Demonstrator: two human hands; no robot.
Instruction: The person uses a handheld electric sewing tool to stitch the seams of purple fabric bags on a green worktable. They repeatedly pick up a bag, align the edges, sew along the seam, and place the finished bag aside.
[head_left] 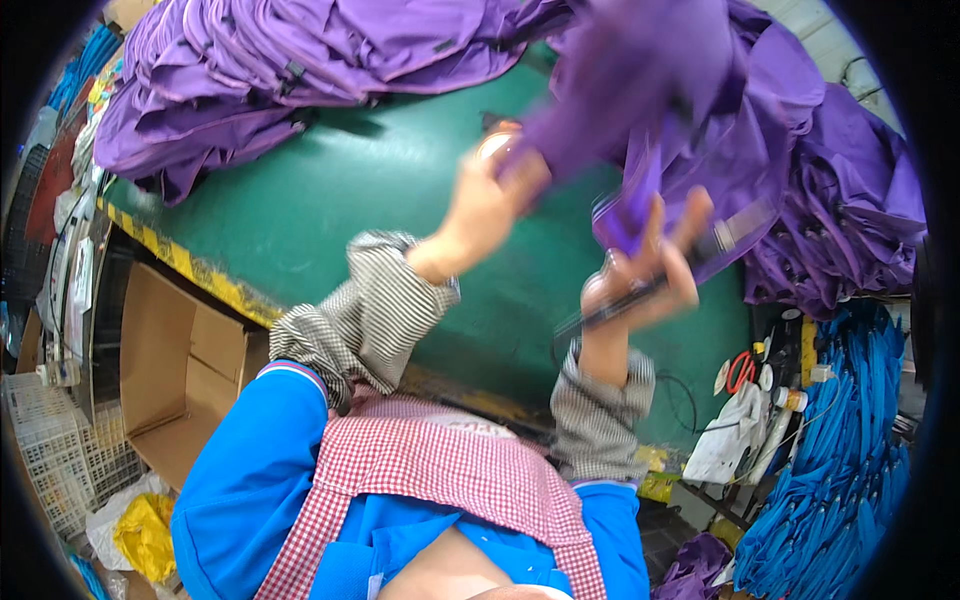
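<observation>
My left hand [488, 205], blurred by motion, grips the edge of a purple cloth piece [625, 90] raised over the green tabletop [330, 200]. To its right, my right hand [645, 275] holds a dark, pen-shaped tool [632, 300] across the palm. A thin cord seems to trail from the tool's near end, and its far end looks silvery. Two fingers of that hand stretch up beside a shiny purple strip [640, 200]; whether they touch it is smeared. A small round white-and-orange object [497, 142] shows just beyond my left hand.
Purple cloth piles lie at the far left [300, 60] and right [830, 220]. Blue straps [830, 430] hang at the right edge, near red-handled scissors [741, 372] and a white bag [728, 437]. An open cardboard box [185, 365] stands at the left, below the yellow-black striped table edge [185, 262].
</observation>
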